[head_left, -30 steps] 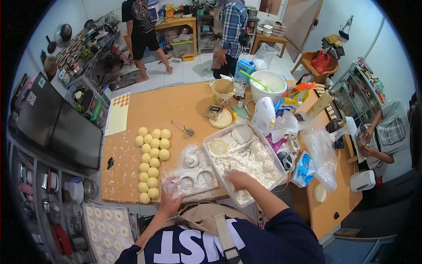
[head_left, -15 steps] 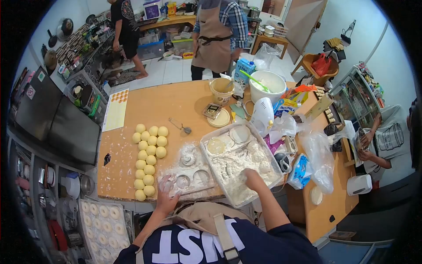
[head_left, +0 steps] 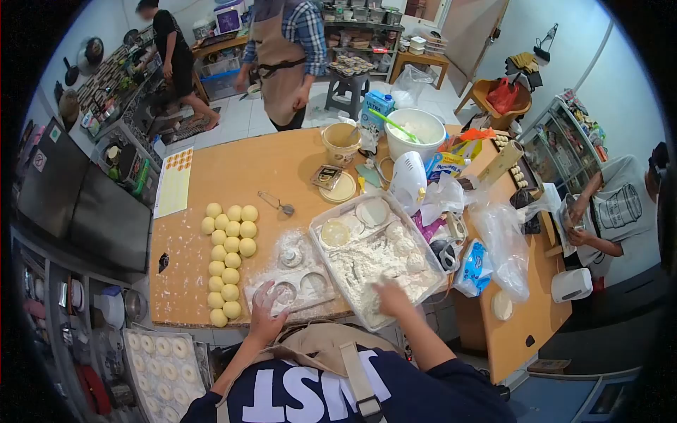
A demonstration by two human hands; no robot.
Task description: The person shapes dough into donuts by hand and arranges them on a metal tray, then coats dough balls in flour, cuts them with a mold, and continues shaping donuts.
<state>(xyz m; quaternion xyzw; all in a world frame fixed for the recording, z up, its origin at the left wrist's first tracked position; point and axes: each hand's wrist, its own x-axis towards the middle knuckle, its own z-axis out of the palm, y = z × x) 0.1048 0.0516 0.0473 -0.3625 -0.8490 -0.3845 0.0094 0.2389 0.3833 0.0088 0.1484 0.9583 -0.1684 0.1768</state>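
My left hand (head_left: pixel 268 315) rests on the near left edge of a flour-dusted flat board (head_left: pixel 314 302), fingers spread, close to a round ring (head_left: pixel 285 292). A second ring (head_left: pixel 314 283) sits to the right of it, and a small floury round piece (head_left: pixel 290 256) lies behind them. My right hand (head_left: pixel 392 299) is down in the white tray of flour (head_left: pixel 428 248), at its near side. Motion smears its fingers, so any hold is hidden. Loose flour (head_left: pixel 363 271) fills much of the tray, with round flat lids (head_left: pixel 372 211) at its far end.
Several dough balls (head_left: pixel 230 260) stand in rows left of the board. A small strainer (head_left: pixel 285 209) lies behind. A hand mixer (head_left: pixel 408 182), white bucket (head_left: pixel 430 134) and plastic bags (head_left: pixel 504 240) crowd the right. Ring-shaped dough (head_left: pixel 163 347) fills a lower-left tray. Co-workers (head_left: pixel 278 63) stand beyond.
My right hand has shifted slightly left within the flour. The view has turned a little right. The aproned co-worker has moved left, and the person in black now leans toward the counter.
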